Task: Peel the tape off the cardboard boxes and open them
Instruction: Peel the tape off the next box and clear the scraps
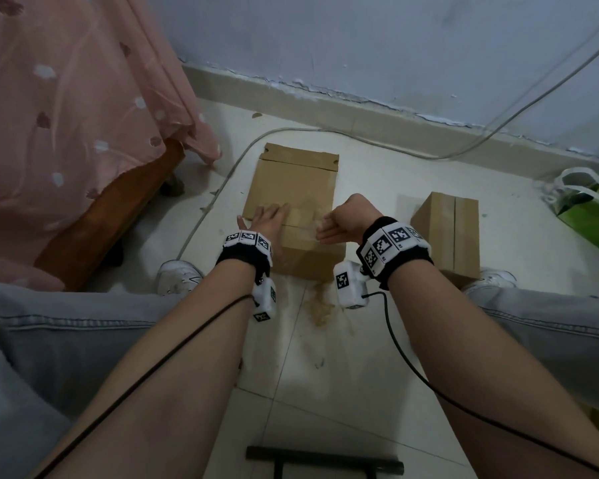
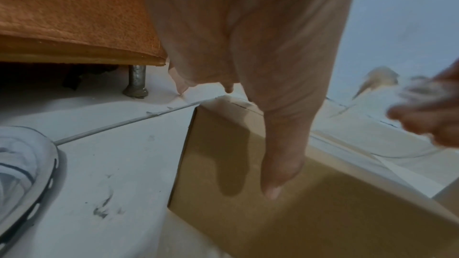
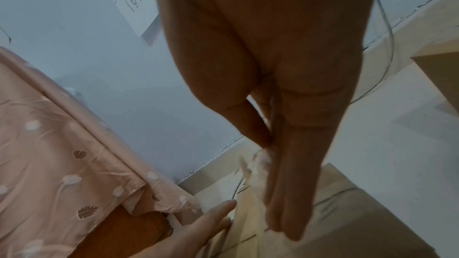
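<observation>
A long cardboard box (image 1: 293, 209) lies flat on the tiled floor (image 1: 377, 174) between the person's feet. The left hand (image 1: 267, 219) presses flat on its top, fingers straight. The right hand (image 1: 346, 223) pinches a crumpled strip of clear tape (image 3: 261, 166) above the box. A second, smaller box (image 1: 448, 229) stands just right of it, its seam closed. A pink-draped bed (image 1: 66, 133) crowds the left side, a grey cable (image 1: 222, 188) runs along the box, and a green bag (image 1: 592, 205) sits at far right.
</observation>
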### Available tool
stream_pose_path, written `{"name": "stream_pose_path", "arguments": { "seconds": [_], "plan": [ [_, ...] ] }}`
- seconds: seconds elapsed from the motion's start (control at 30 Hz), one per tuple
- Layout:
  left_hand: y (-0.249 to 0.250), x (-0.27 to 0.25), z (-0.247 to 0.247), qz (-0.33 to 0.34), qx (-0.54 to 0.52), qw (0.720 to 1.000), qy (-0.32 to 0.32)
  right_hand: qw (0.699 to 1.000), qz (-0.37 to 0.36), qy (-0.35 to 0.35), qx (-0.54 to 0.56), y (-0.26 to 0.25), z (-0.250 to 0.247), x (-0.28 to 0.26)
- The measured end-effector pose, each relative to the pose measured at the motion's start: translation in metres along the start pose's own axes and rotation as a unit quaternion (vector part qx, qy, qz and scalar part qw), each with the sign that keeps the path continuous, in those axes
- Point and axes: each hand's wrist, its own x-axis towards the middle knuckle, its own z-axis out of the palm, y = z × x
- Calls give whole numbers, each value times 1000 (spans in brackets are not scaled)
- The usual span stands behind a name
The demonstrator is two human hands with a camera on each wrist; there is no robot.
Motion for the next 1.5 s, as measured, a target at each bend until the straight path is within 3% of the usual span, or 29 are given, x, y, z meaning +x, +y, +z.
{"name": "stream_pose_path", "arguments": {
  "seconds": [0.17,0.47,0.7,0.93,1.1,1.17,1.2,1.27,1.4,1.5],
  "plan": [
    [-4,4,-4,-7,6,1000,-10,998,40,37,-21,7,-3,10],
    [0,2,7,-21,82,996,30,998,28,52,-28,13,-7,19],
    [-13,-9,19,-50,49,996,51,991,97,69,64,39,-35,26],
    [-28,-13,5,-109,18,994,23,977,53,192,70,41,-93,36],
    [-31,-14,2,-105,-8,994,-8,976,23,203,78,37,-102,32],
    [-27,-16,3,-109,10,994,-5,980,3,174,96,34,-94,29],
    [-26,-17,4,-109,23,994,-2,984,-10,127,126,33,-89,27],
    [-23,-16,5,-99,61,993,0,987,-73,87,118,31,-77,25],
    [-3,-8,5,-72,138,988,-12,962,-103,64,245,-1,-62,8],
    [24,0,6,-31,145,989,4,973,-111,25,202,-20,-60,-6]
  ]
}}
